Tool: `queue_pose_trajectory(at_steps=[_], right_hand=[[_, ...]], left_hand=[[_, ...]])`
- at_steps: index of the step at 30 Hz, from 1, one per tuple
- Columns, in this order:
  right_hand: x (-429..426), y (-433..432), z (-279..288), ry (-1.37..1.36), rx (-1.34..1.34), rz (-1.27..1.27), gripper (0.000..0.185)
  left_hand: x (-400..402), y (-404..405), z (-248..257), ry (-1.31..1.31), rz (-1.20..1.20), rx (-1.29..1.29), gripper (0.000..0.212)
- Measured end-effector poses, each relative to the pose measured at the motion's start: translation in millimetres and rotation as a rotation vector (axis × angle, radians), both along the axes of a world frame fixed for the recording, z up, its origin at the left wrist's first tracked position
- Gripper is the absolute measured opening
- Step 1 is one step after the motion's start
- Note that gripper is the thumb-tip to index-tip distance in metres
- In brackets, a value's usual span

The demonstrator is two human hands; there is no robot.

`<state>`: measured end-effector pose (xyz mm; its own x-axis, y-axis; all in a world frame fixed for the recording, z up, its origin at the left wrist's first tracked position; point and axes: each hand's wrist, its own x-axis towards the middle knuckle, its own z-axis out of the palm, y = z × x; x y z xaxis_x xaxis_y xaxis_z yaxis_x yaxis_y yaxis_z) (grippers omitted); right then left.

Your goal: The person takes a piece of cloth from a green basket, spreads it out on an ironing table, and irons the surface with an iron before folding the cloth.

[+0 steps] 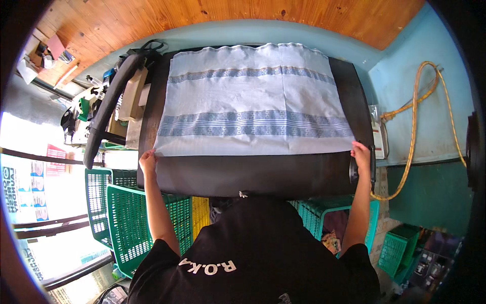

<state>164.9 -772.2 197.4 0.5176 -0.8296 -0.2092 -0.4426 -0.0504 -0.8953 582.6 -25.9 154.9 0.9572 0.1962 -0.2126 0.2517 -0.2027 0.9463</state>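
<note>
A light blue-white cloth (228,95) with patterned blue bands lies spread over a dark padded ironing table (243,174). My left hand (148,161) pinches its near left corner, and my right hand (361,155) pinches the near right corner. Between the two hands the near edge runs almost straight. A vertical crease shows right of the cloth's middle, and its far edge is slightly wavy. Beside my right hand, at the table's right edge, an iron (354,171) is partly hidden by my wrist and forearm.
Green plastic baskets (127,224) stand at the lower left, and a teal basket (372,224) holding fabric is below my right arm. A black padded arm (110,102) rises at the left. A yellow hose (414,114) hangs on the right wall.
</note>
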Motion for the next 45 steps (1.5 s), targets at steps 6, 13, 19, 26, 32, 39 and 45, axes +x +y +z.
queue_pose_trajectory(at_steps=[6, 13, 19, 26, 32, 39, 45], right_hand=[[-56, 32, -32, 0.264, -0.184, -0.016, 0.019], [-69, 47, -10, 0.594, -0.551, 0.15, 0.015], [-20, 0, 42, 0.545, -0.999, -0.111, 0.046], [-20, -48, 35, 0.426, -0.006, -0.07, 0.053], [12, -26, 78, 0.438, -0.104, -0.218, 0.059], [168, 138, 140, 0.262, 0.074, 0.334, 0.043], [304, 364, 77, 0.159, -0.315, 1.251, 0.056]], left_hand=[[-64, -14, 8, 0.04, -0.074, 0.916, 0.026], [-78, -45, 41, 0.279, -0.306, 1.537, 0.029], [-82, -25, -12, -0.111, -0.16, 1.258, 0.052], [-79, -21, -14, -0.169, -0.097, 1.249, 0.027], [-104, -33, -12, -0.288, 0.164, 1.066, 0.035], [-147, -68, -23, -0.158, 0.081, 1.092, 0.071], [-149, -66, -30, -0.169, 0.089, 1.029, 0.079]])
